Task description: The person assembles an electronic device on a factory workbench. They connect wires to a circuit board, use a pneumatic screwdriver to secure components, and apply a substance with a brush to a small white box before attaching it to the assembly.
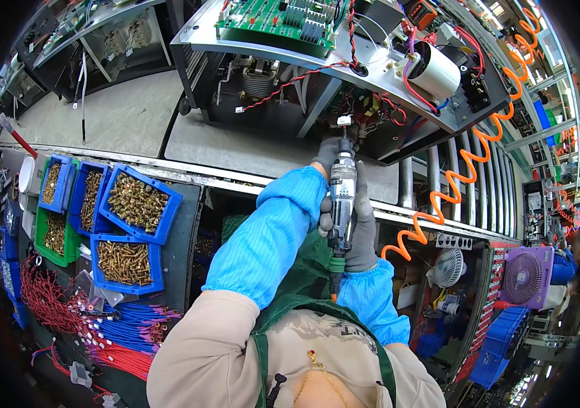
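Note:
My right hand (365, 234), in a grey glove, is wrapped round a silver and black air screwdriver (343, 187). Its bit points away from me into the open front of a metal equipment cabinet (198, 75). Beside the tool's nose is my gloved left hand (327, 152), its fingers mostly hidden behind the driver. A small white connector (344, 120) shows at the bit's far end. On the cabinet's upper shelf sit a green circuit board (276, 27) and a white cylinder (437, 70). Red and black twisted wires (290, 85) hang across the opening.
An orange coiled hose (450, 180) runs along the right, over metal rollers (433, 173). At left, blue bins (161, 231) and a green bin (69, 255) hold screws, beside bundles of red and blue wires (130, 330). A purple fan (526, 279) stands at far right.

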